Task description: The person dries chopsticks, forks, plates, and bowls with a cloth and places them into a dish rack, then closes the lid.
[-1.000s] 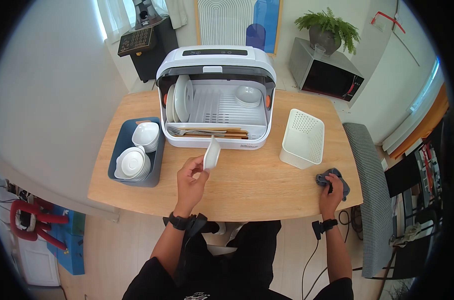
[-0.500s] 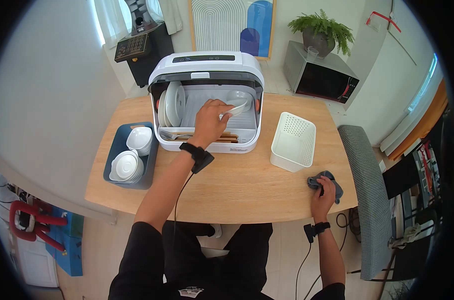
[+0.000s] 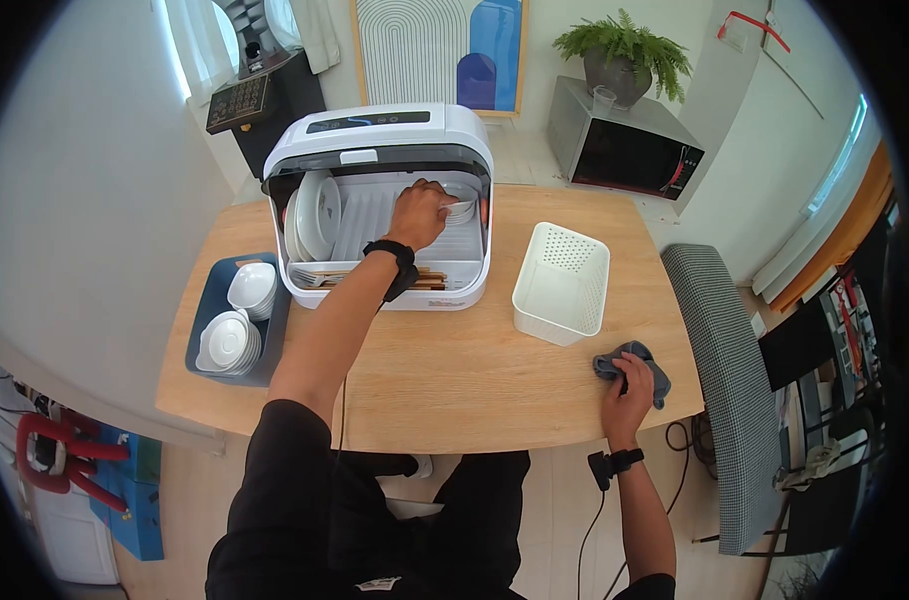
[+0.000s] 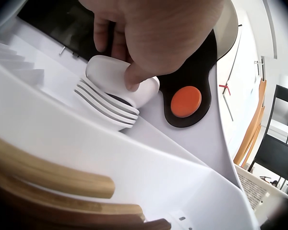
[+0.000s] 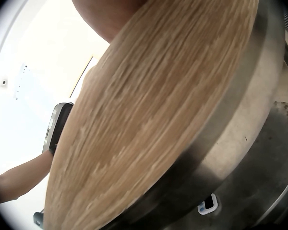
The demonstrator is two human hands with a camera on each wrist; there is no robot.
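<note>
Inside the white dish dryer, my left hand reaches to the right side of the rack. It pinches a small white dish, thumb on its outer face, fingers partly hidden behind. The dish tilts right over a stack of similar white dishes. At the table's right front, my right hand has its fingers curled on a crumpled dark grey cloth. Only a blurred part of the right hand shows in the right wrist view.
White plates stand upright at the rack's left. Chopsticks and forks lie in the front tray. A blue-grey bin with stacked white dishes stands left, a white perforated basket right. The wooden table has a curved front edge.
My left hand has carried the dish from in front of the dryer, up over the cutlery tray, to the stack at the rack's right. The right hand stays on the cloth.
</note>
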